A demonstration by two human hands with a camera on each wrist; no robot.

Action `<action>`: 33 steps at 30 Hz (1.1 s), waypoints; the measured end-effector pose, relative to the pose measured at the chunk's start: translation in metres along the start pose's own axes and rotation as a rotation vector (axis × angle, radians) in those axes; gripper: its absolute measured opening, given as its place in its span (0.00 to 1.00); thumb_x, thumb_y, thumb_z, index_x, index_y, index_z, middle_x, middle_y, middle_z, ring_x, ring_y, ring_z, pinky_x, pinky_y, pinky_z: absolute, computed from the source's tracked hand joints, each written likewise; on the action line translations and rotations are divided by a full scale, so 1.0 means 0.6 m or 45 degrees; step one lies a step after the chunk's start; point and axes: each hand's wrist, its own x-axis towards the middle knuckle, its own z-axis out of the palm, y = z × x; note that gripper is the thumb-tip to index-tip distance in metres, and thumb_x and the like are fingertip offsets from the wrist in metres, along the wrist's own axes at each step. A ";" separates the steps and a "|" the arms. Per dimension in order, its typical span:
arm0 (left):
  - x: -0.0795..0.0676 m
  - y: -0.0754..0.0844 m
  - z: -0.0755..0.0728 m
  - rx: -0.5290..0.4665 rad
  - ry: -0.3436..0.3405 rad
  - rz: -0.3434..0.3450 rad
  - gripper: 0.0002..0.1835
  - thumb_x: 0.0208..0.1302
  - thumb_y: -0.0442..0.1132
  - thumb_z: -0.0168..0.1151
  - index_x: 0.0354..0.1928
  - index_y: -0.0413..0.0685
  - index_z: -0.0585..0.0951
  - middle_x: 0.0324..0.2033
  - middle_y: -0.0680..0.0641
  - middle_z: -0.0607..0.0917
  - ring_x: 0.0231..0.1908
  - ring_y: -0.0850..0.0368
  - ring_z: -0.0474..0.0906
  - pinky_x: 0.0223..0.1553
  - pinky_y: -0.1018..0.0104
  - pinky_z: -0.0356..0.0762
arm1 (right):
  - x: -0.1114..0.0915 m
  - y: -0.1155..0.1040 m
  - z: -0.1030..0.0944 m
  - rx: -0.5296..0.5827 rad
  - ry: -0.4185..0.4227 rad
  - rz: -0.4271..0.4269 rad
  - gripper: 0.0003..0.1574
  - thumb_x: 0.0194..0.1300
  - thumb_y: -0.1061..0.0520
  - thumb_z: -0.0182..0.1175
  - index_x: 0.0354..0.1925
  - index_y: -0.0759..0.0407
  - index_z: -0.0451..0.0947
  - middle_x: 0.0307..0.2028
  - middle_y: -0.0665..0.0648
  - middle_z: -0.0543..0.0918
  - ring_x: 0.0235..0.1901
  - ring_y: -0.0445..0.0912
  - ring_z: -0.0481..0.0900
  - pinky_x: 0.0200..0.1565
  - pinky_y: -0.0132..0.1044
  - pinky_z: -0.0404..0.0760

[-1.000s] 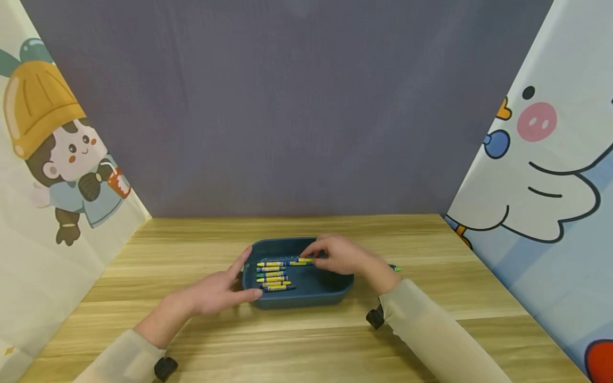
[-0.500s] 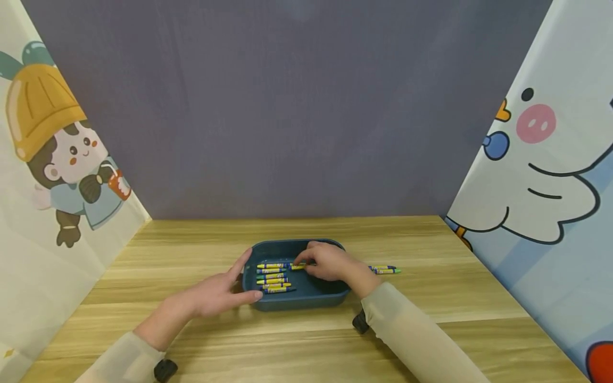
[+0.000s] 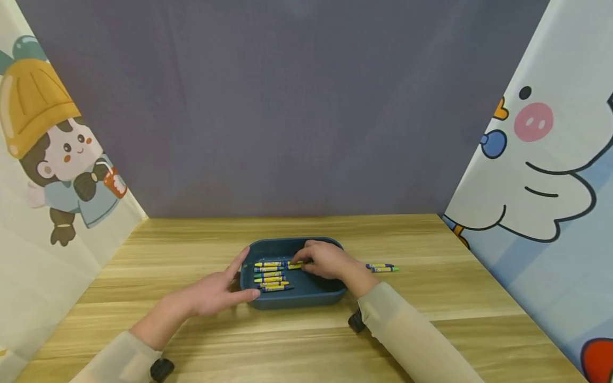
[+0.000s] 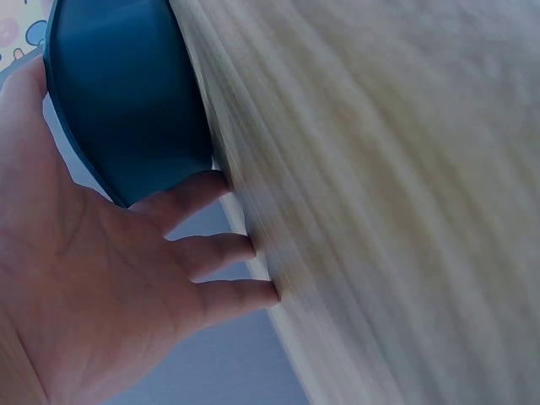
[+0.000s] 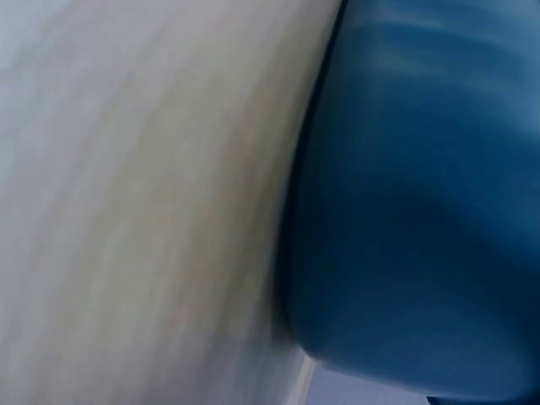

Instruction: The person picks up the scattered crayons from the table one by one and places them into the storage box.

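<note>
A dark blue rectangular bin (image 3: 299,302) stands on the wooden table. In its left half lie several crayons (image 3: 270,280) with yellow wrappers, side by side in a row. My left hand (image 3: 215,292) spreads thumb and index finger against the bin's left end; in the left wrist view its other fingers stretch down to the tabletop beside the bin wall (image 4: 135,93). Inside the bin, my right hand (image 3: 325,259) pinches a yellow-wrapped crayon (image 3: 294,267) low, just right of the row's far end. The right wrist view shows the bin's outer side (image 5: 413,194) but not the hand.
Two more crayons (image 3: 382,267) lie on the table (image 3: 431,298) to the right of the bin, beyond the right wrist. A grey panel (image 3: 297,106) rises at the table's back edge. Cartoon-printed panels flank both sides.
My right hand has moved left and lower in the bin with the crayon, bringing it beside the row. The crayons on the table have come out from behind the right wrist. My left hand stays put.
</note>
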 end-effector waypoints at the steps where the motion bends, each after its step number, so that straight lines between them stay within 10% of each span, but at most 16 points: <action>1: 0.000 0.000 0.000 0.000 0.001 0.001 0.61 0.75 0.69 0.63 0.90 0.64 0.32 0.74 0.30 0.78 0.71 0.33 0.79 0.72 0.33 0.74 | 0.000 0.000 0.000 0.001 -0.002 0.003 0.18 0.81 0.55 0.66 0.64 0.40 0.88 0.48 0.50 0.84 0.45 0.43 0.81 0.47 0.42 0.84; 16: 0.001 0.001 -0.001 0.003 0.000 0.005 0.61 0.76 0.69 0.63 0.90 0.63 0.32 0.75 0.29 0.77 0.71 0.32 0.79 0.73 0.32 0.73 | 0.003 0.002 0.003 -0.003 0.030 0.012 0.20 0.81 0.55 0.66 0.65 0.41 0.87 0.49 0.50 0.84 0.43 0.43 0.82 0.47 0.42 0.84; 24: 0.001 -0.002 0.001 -0.001 0.002 0.011 0.61 0.76 0.69 0.64 0.90 0.62 0.32 0.74 0.30 0.78 0.70 0.35 0.80 0.72 0.33 0.74 | -0.007 0.012 -0.007 0.369 0.316 -0.064 0.21 0.80 0.59 0.64 0.67 0.53 0.86 0.49 0.53 0.86 0.33 0.37 0.76 0.37 0.33 0.79; 33: 0.001 -0.001 0.001 -0.008 -0.001 0.000 0.62 0.75 0.70 0.63 0.90 0.63 0.31 0.75 0.29 0.77 0.73 0.32 0.77 0.75 0.31 0.70 | -0.080 0.069 -0.058 0.515 0.330 0.030 0.20 0.80 0.57 0.66 0.66 0.54 0.87 0.51 0.55 0.86 0.38 0.43 0.78 0.39 0.37 0.79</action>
